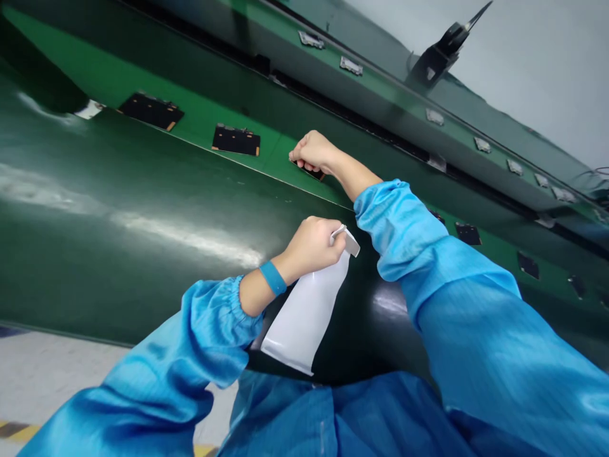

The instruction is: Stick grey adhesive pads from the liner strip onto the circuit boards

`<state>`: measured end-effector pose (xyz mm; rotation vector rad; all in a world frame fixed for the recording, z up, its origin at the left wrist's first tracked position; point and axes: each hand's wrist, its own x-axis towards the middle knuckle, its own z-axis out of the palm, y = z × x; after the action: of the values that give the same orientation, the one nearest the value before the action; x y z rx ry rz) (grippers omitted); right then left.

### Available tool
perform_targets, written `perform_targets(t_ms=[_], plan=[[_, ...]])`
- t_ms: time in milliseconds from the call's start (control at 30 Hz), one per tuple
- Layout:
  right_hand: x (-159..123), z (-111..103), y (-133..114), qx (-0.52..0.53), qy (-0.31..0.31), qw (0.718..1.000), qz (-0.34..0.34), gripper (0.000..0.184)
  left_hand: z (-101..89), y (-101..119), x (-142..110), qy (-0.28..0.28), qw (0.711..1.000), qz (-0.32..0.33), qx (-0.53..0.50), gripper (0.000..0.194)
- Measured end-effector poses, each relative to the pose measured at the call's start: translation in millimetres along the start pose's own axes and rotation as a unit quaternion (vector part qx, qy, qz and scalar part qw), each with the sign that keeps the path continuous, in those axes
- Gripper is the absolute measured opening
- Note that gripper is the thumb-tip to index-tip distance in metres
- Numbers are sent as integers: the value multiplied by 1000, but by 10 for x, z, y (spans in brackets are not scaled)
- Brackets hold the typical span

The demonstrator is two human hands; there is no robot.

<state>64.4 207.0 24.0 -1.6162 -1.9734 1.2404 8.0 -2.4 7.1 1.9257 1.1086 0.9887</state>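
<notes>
My left hand, with a blue band at the wrist, is closed around the upper end of a white paper-like strip. The strip hangs down over the dark green table edge toward my lap, and its top end folds over beside my thumb. My right hand reaches to the green belt, fingers pinched together at a flat black panel. The hand covers most of that panel, so whether the fingers grip it or press something small on it is hidden. To its left lies another black panel with orange corners.
More black panels lie along the green belt, several at the right too. Small silvery parts sit in a row on an upper green ledge. A black device stands behind. The glossy green tabletop fills the left.
</notes>
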Motion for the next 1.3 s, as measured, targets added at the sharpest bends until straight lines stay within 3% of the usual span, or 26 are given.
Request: perform_targets(t_ms=[333,600,1000,1300], plan=[[-147,-94,76,-34,26,999,22,11,7,8,-4,1,1000,-7,6,35],[-231,-217,88,-111,-8,993,33,34,-6,26,11,4,1000,-3,8,37],[-268,-375,231,-196,-20,980,24,29,-16,52,18,1,1000,-11,12,38],[-431,-449,218,-309,-27,951,3,31,-20,51,17,1,1000,-5,8,37]])
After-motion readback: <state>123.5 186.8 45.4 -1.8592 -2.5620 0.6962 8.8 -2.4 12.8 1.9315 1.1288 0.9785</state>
